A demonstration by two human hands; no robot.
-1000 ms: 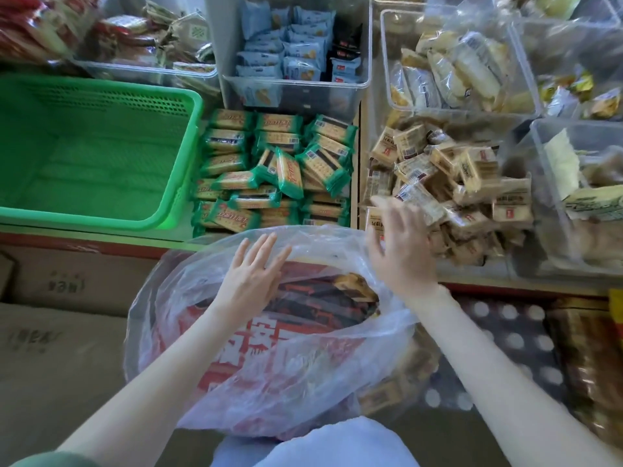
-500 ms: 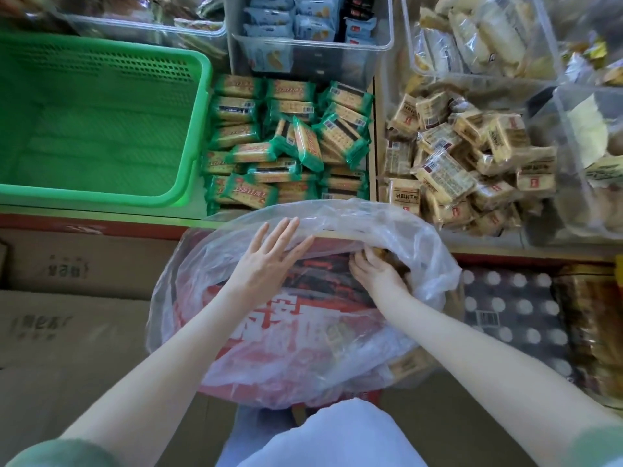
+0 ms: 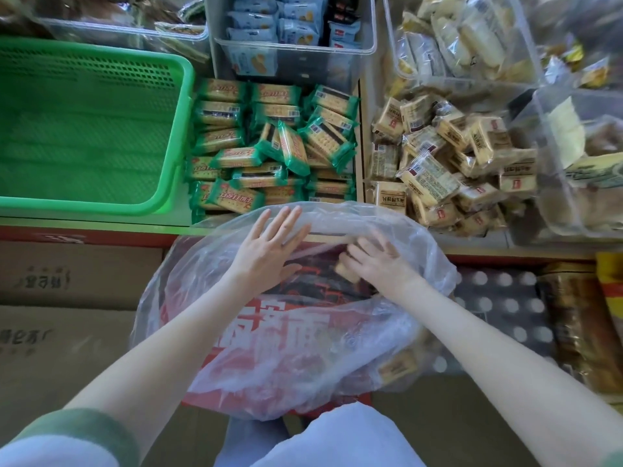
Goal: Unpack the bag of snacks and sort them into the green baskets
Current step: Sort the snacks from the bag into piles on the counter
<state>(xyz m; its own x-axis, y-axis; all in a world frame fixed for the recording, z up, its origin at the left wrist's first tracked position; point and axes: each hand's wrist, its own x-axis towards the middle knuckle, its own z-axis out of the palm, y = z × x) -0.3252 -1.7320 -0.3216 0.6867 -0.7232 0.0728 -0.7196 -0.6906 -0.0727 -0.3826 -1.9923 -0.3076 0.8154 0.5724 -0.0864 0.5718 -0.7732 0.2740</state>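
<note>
At six o'clock, bag: clear plastic snack bag, open.
Left hand: spread flat on its rim.
Right hand: inside, over tan packet; grip unclear.
Basket: green plastic, ten o'clock.

Thin glossy clear plastic bag

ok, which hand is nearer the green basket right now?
Left. The left hand rests flat on the clear plastic bag, just off the green basket's near right corner. The right hand is further right, reaching into the bag's mouth.
</note>
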